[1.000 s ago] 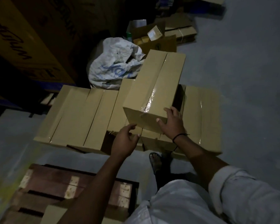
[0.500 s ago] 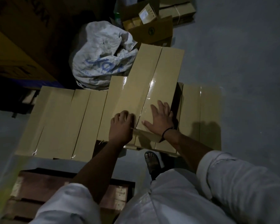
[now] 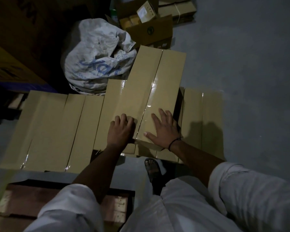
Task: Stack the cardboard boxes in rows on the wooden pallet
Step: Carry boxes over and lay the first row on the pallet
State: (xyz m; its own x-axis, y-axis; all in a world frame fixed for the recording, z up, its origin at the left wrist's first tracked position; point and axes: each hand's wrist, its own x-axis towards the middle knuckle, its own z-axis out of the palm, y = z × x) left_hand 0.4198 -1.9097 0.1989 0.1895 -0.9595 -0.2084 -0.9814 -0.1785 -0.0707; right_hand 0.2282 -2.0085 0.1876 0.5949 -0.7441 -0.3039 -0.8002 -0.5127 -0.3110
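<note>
A long taped cardboard box (image 3: 151, 84) lies on top of a row of similar boxes (image 3: 49, 128) standing on the floor. My left hand (image 3: 120, 131) sits on its near left corner with bent fingers curled onto the top. My right hand (image 3: 164, 129) presses flat on the box's near right part, fingers spread. Another box of the row (image 3: 203, 118) lies to the right, lower than the top one. The wooden pallet (image 3: 32, 198) is at the bottom left, close to my knees and partly hidden by my sleeve.
A white sack (image 3: 97, 59) with blue lettering lies behind the row. Behind it stands an open carton (image 3: 149, 30) with small boxes. Large dark cartons (image 3: 7, 64) line the left. My sandalled foot (image 3: 151, 166) is just before the row. Grey floor stretches right.
The box, held tilted up by its near end a second ago, now lies flat on the row. Both hands have moved onto its top, and I have leaned further over it.
</note>
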